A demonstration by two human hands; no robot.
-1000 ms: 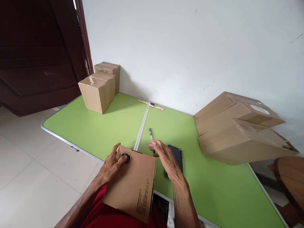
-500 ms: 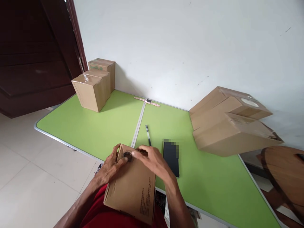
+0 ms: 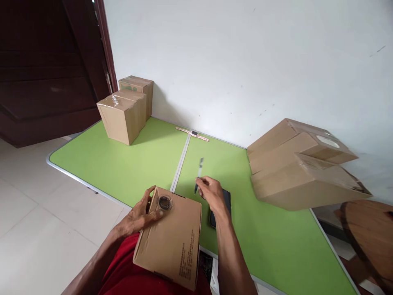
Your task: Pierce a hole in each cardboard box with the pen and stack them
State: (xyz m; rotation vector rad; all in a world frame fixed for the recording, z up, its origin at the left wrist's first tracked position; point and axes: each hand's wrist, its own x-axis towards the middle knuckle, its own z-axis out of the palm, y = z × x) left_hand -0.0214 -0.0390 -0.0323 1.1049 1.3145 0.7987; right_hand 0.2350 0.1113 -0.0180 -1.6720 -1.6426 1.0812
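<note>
A small cardboard box point(image 3: 175, 233) rests on my lap against the near edge of the green table point(image 3: 132, 168). A small round black thing point(image 3: 165, 202) lies on the box's top near its far left corner. My left hand point(image 3: 139, 213) holds the box's left side, thumb beside the round thing. My right hand point(image 3: 211, 194) is over the table just right of the box, its fingers pinched round a dark pen point(image 3: 198, 174) that points away and looks blurred. A black phone point(image 3: 225, 205) lies flat under that hand.
Two sealed boxes point(image 3: 127, 108) stand at the far left corner by a dark wooden door point(image 3: 46, 69). A stack of larger boxes point(image 3: 303, 164) fills the right side. A pink wristwatch point(image 3: 193, 133) lies by the white wall. A wooden stool point(image 3: 368, 233) stands at right.
My right hand left the top of the box, moved right over the phone and took hold of the pen, which has lifted off the table. The left hand kept its hold.
</note>
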